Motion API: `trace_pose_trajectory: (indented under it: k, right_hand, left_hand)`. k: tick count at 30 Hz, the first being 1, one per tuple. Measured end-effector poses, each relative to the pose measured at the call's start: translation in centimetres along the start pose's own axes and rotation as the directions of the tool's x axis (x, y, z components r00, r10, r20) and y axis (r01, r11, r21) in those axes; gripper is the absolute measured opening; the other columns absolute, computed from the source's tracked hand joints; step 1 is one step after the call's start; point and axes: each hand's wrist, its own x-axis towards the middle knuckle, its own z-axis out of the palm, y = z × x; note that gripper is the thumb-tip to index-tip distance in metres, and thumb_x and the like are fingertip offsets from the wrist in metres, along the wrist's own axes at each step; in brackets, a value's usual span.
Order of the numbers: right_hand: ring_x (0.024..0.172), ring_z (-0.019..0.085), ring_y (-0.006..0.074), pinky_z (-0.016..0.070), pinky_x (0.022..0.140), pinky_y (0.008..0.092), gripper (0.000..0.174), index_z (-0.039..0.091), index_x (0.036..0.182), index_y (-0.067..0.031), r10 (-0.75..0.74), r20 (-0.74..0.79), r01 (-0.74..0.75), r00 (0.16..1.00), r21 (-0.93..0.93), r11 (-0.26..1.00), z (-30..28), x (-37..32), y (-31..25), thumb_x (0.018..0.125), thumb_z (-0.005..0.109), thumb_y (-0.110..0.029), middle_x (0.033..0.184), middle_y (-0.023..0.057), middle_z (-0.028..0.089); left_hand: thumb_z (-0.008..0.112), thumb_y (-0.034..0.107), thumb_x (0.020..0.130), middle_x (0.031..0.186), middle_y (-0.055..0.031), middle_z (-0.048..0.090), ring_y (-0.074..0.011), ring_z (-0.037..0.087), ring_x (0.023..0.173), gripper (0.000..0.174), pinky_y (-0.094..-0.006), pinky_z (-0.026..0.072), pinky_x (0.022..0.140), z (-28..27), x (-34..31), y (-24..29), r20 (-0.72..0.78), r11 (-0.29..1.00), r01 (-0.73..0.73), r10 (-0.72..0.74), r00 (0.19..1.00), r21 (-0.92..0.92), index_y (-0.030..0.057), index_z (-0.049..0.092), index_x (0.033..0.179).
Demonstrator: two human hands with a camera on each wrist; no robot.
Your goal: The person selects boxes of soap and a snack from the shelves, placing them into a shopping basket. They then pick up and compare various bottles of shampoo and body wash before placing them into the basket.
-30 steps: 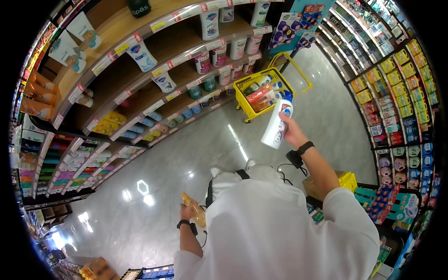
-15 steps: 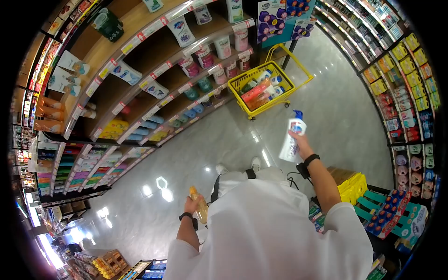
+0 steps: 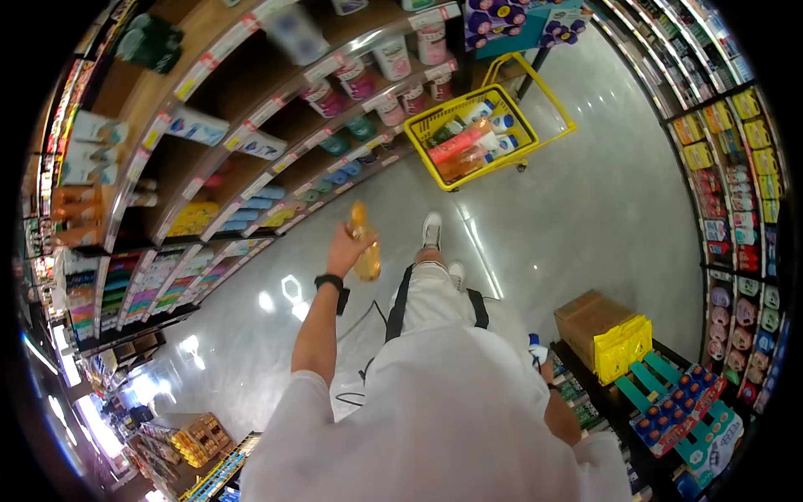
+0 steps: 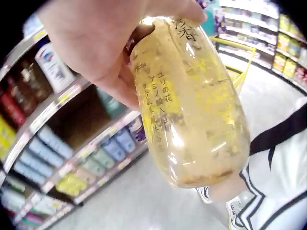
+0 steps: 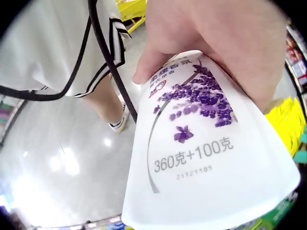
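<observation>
My left hand (image 3: 345, 249) grips a clear bottle of amber liquid (image 3: 367, 264) around its upper part, out over the floor left of my legs. In the left wrist view the bottle (image 4: 192, 115) tilts, its base downward, with dark writing down its side. By my right hip, my right hand (image 5: 216, 38) holds a white pump bottle (image 5: 211, 191) with a purple lavender print. The head view shows only the blue pump top and a bit of that bottle; my shirt and shorts hide most of the hand.
A yellow wheeled basket (image 3: 493, 170) with several bottles stands ahead on the floor, close to shelves of toiletries (image 3: 276, 107) on the left. At right are a cardboard box (image 3: 583, 322), a yellow pack (image 3: 622, 350) and a display stand. More shelves (image 3: 740, 201) line the far right.
My left hand has swung forward and up with the amber bottle. My right hand has drawn back to my hip with the white pump bottle. One foot has stepped forward, toward the basket.
</observation>
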Motion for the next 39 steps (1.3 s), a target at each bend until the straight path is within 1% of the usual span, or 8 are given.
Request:
trace_pose_trajectory:
  k: [1,4,13,16,22,28,36,39]
  right_hand:
    - [0.101,0.057,0.046,0.0461,0.083,0.0473,0.062,0.043,0.111,0.0084,0.258,0.01,-0.255,0.966,-0.108,0.961,0.6,-1.3,-0.7,0.077,0.069,-0.036,0.106,0.0329,0.057]
    - [0.092,0.061,0.0421,0.0486,0.077,0.0463,0.064,0.039,0.118,0.0096,0.207,-0.114,-0.226,0.972,-0.2,0.953,6.2,-2.6,4.6,0.076,0.071,-0.027,0.102,0.0295,0.06]
    - [0.085,0.062,0.0267,0.0515,0.073,0.0377,0.076,0.043,0.119,0.0075,0.442,-0.018,-0.325,0.897,0.651,0.686,6.5,-13.3,-6.1,0.061,0.086,-0.019,0.103,0.0192,0.061]
    - [0.096,0.061,0.0287,0.0495,0.081,0.0366,0.086,0.042,0.124,0.0046,0.669,-0.103,-0.611,0.736,0.322,0.723,-0.8,-14.0,-18.5,0.057,0.089,-0.024,0.112,0.0185,0.059]
    - [0.097,0.058,0.0218,0.0476,0.085,0.0343,0.075,0.044,0.119,0.0038,0.657,-0.202,-0.391,0.727,0.665,0.637,-7.0,-11.7,-30.6,0.058,0.086,-0.013,0.11,0.0146,0.058]
    - [0.094,0.059,0.0213,0.0495,0.082,0.0343,0.078,0.042,0.123,0.0006,0.594,-0.247,-0.418,0.766,0.51,0.752,-8.5,-5.4,-35.7,0.058,0.084,-0.008,0.111,0.0148,0.059]
    - [0.085,0.059,0.0139,0.0507,0.074,0.0276,0.062,0.049,0.114,-0.0008,0.146,0.029,-0.12,0.989,0.733,0.67,-9.2,14.8,-45.4,0.061,0.082,-0.002,0.099,0.0068,0.062]
    - [0.09,0.058,0.0134,0.0486,0.079,0.028,0.052,0.053,0.113,-0.003,0.028,0.101,-0.1,0.994,0.828,0.551,-9.0,22.6,-51.8,0.068,0.078,-0.003,0.101,0.0045,0.061]
  left_hand:
    - [0.08,0.049,0.064,0.096,-0.0191,0.062,-0.0342,0.062,0.088,0.073,-0.0399,0.0484,0.077,1.0,2.2,2.6,0.019,0.996,-0.093,0.093,0.995,-0.014,0.0005,0.047,0.107]
    - [0.082,0.047,0.062,0.103,-0.0187,0.062,-0.0326,0.062,0.095,0.078,-0.0389,0.0485,0.08,3.3,8.3,12.2,0.216,0.981,-0.189,0.173,0.961,0.052,0.0019,0.044,0.112]
    - [0.083,0.045,0.06,0.112,-0.0232,0.058,-0.0363,0.058,0.103,0.084,-0.0412,0.0462,0.088,17.8,26.6,22.8,0.486,0.867,-0.498,0.43,0.761,0.012,0.002,0.042,0.12]
    - [0.083,0.042,0.061,0.117,-0.0237,0.055,-0.0371,0.057,0.105,0.084,-0.0415,0.0459,0.089,20.8,29.9,23.0,0.579,0.873,-0.486,0.376,0.724,0.04,0.001,0.042,0.121]
    - [0.081,0.044,0.061,0.12,-0.0222,0.055,-0.0359,0.055,0.11,0.085,-0.0422,0.0454,0.09,27.9,34.2,19.4,0.619,0.9,-0.399,0.214,0.756,0.176,0.0019,0.04,0.123]
    - [0.081,0.044,0.059,0.12,-0.0211,0.056,-0.0343,0.056,0.111,0.095,-0.0422,0.0449,0.093,32.9,35.4,17.1,0.665,0.887,-0.349,0.067,0.744,0.302,0.0034,0.036,0.132]
    - [0.083,0.028,0.061,0.131,-0.0182,0.047,-0.0348,0.047,0.121,0.09,-0.039,0.0401,0.1,34.9,33.6,13.3,0.494,0.959,-0.283,0.247,0.834,-0.001,0.0029,0.037,0.134]
    - [0.076,0.024,0.074,0.119,-0.0173,0.057,-0.0295,0.056,0.111,0.057,-0.0363,0.0443,0.092,29.2,32.8,18.6,0.471,0.93,-0.31,0.367,0.802,-0.196,0.0002,0.052,0.12]
